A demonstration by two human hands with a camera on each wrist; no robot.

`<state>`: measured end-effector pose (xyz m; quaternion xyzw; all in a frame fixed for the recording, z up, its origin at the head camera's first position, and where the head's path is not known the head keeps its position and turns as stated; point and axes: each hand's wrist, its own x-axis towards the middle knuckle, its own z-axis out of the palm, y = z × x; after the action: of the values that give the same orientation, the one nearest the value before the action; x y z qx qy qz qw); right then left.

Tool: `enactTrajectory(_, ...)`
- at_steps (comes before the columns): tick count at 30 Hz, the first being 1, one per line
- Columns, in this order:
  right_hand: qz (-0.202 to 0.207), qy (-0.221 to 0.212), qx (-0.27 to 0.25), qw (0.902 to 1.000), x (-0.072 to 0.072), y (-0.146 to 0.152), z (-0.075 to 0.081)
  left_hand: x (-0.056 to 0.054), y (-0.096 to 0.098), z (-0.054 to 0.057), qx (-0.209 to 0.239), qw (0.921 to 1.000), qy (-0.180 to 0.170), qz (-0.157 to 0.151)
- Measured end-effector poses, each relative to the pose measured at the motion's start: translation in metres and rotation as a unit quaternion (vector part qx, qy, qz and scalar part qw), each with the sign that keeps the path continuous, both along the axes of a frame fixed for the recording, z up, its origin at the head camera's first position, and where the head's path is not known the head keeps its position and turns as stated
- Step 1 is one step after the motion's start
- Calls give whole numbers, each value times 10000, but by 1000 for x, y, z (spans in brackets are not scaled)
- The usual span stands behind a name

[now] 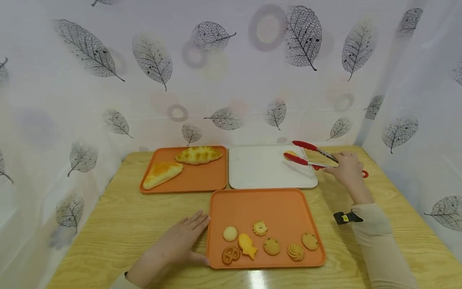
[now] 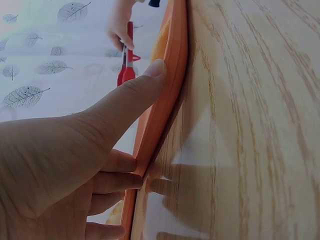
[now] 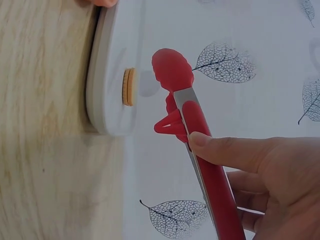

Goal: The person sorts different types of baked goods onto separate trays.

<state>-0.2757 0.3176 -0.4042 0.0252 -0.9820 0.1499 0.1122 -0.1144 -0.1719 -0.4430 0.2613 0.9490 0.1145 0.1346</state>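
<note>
Tongs (image 3: 195, 117) gape wide, gripped by the right hand's (image 1: 347, 171) fingers, tips above a cookie (image 3: 130, 87) lying left of that nearer hand on the white tray (image 1: 260, 166), while the left hand's (image 1: 177, 244) straight fingers touch the near tray (image 1: 249, 204).

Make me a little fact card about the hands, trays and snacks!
Right hand: holds red tongs, tips apart
Left hand: touches the left edge of the front orange tray
On the front orange tray: seven cookies, including a fish shape and a pretzel shape
On the white tray: one cookie, apart from the tongs
On the back orange tray: triangular bread, long bread
</note>
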Motion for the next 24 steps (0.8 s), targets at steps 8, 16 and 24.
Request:
enactTrajectory(8,735,160,-35,9972,9,-9,15,5,2,1,28,10000,-2,42)
enactTrajectory(16,1735,306,-234,9841,17,-18,25,6,3,0,36,10000,35,41)
enactTrajectory(24,3093,720,-219,9480,27,-28,27,9,5,0,69,9999,94,38)
